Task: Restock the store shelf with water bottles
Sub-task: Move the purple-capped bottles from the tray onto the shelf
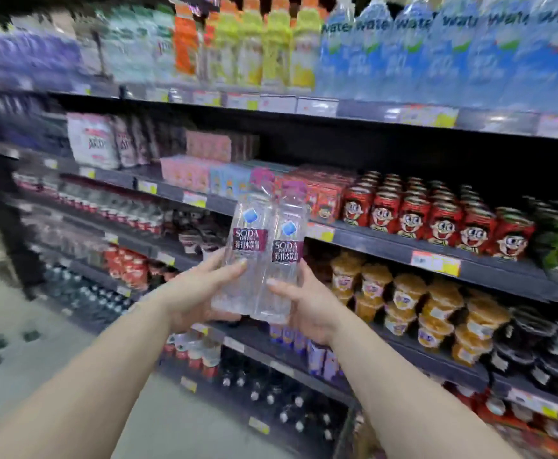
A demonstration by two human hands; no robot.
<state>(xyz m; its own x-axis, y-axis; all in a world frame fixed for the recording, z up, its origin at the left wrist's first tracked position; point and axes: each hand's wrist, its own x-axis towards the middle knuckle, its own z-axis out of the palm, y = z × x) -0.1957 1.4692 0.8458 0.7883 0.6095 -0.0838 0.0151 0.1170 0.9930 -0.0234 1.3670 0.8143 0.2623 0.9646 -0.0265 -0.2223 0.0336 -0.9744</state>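
Two bottles held before the shelves

Left hand (195, 293) and right hand (307, 306) are gripping two clear soda-water bottles (264, 246) side by side, upright, pink caps up. Red cans (436, 217) are sitting on the shelf (387, 246) behind, to the right.

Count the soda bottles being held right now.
2. One soda bottle in the left hand, the other bottle in the right hand, side by side, upright. None seem hidden.

two clear pink-capped soda bottles (264, 246), upright, touching
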